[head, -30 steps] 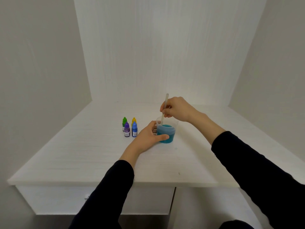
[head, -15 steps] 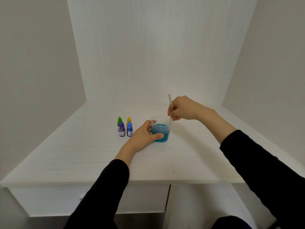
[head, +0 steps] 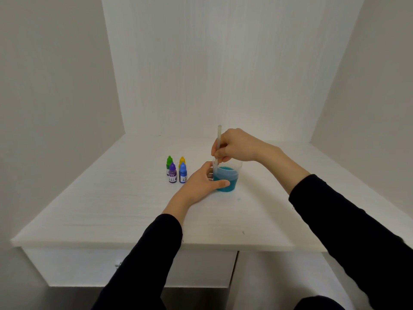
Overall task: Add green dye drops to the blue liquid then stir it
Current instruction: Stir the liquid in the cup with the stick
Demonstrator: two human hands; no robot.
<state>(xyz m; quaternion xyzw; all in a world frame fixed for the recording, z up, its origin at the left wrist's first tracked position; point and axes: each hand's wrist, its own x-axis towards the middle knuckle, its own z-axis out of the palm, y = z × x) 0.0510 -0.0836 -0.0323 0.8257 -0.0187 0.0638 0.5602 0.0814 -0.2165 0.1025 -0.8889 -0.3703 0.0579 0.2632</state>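
Cup (head: 230,175) between both hands (head: 237,145)

- A purple dropper bottle (head: 172,173), a blue dropper bottle (head: 182,173) and a yellow dropper bottle (head: 182,159) are standing clustered, upright.
- The white bench (head: 111,204) is carrying them.
- A drawer (head: 73,265) is sitting beneath.

The scene is lit softly and evenly, with the brightest area seen on the white back panel (head: 223,63) at the upper centre of the frame. The side walls (head: 44,86) at left and right are rendered greyer and dimmer. Only faint, diffuse shadows are cast on the desk top (head: 111,209); the space under it at the bottom is left dark. No glare is seen. Straight edges are bowed outward toward the frame borders by wide-angle distortion. Fine detail is slightly softened throughout.
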